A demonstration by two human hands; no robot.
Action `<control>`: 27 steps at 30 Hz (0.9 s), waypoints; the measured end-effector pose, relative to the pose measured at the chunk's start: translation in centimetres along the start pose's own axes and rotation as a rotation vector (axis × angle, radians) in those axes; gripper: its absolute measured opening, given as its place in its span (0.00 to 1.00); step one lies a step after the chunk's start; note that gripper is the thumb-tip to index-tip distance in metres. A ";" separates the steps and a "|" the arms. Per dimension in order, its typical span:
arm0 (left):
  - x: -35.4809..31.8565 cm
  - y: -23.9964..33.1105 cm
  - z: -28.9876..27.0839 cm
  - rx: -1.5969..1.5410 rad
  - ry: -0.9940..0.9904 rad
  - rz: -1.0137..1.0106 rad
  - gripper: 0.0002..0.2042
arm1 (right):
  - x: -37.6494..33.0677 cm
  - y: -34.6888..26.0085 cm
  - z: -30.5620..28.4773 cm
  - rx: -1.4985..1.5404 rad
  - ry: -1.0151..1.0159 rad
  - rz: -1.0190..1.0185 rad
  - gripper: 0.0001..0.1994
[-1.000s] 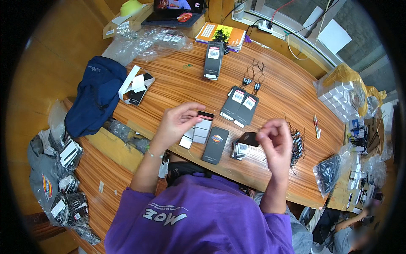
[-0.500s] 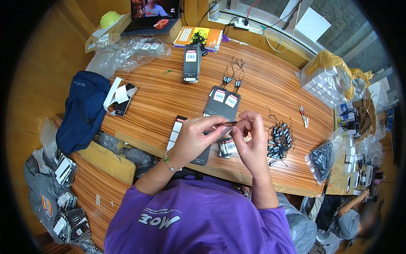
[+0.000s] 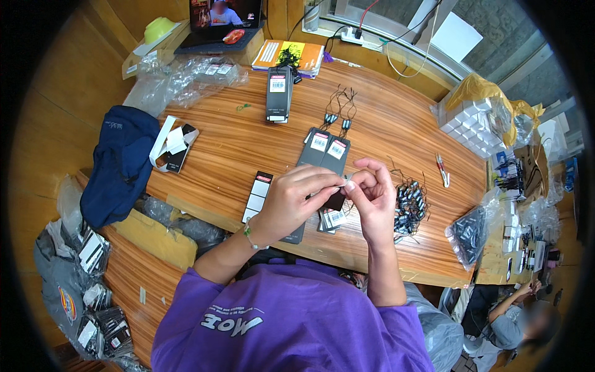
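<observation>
Head view: striped wood-grain surface (image 3: 229, 136), front edge just below the hands; bare grain shows between the black cord pile (image 3: 410, 208) and a red-and-white pen-like tool (image 3: 442, 170). Cords thin, looped, tangled. Hang tags (image 3: 334, 163) flat, rectangular, dark grey, white barcode labels. Left hand (image 3: 294, 198): grip pinching the small card (image 3: 334, 199). Right hand (image 3: 375, 195): grip pinching a whitish sliver (image 3: 348, 178) at card's top. Card dark, plain, held over small label stack (image 3: 334, 218) near front edge.
</observation>
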State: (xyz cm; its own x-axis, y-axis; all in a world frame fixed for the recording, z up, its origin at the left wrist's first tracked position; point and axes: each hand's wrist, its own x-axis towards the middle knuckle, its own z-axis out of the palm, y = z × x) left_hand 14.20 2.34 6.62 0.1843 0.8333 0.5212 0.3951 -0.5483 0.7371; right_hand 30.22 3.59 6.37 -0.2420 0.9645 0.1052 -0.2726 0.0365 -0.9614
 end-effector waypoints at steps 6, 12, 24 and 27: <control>1.0 -0.3 -0.9 0.355 0.074 0.387 0.12 | 0.5 0.3 -1.0 0.198 -0.082 0.161 0.08; 1.1 -1.1 -1.3 0.523 0.001 0.565 0.08 | 0.6 1.8 -1.5 0.421 -0.094 0.272 0.04; 1.7 -1.3 -1.0 0.517 0.102 0.456 0.08 | 2.0 1.4 0.0 0.332 0.231 -0.062 0.03; 1.1 -2.4 -1.0 0.517 0.116 0.418 0.07 | 2.5 -1.1 -1.7 0.321 0.279 -0.171 0.03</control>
State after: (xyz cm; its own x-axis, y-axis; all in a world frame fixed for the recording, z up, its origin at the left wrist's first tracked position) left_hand 12.58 4.48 5.84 0.3287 0.5295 0.7821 0.6969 -0.6949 0.1776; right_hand 31.49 6.41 7.26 0.0794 0.9868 0.1413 -0.5725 0.1612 -0.8039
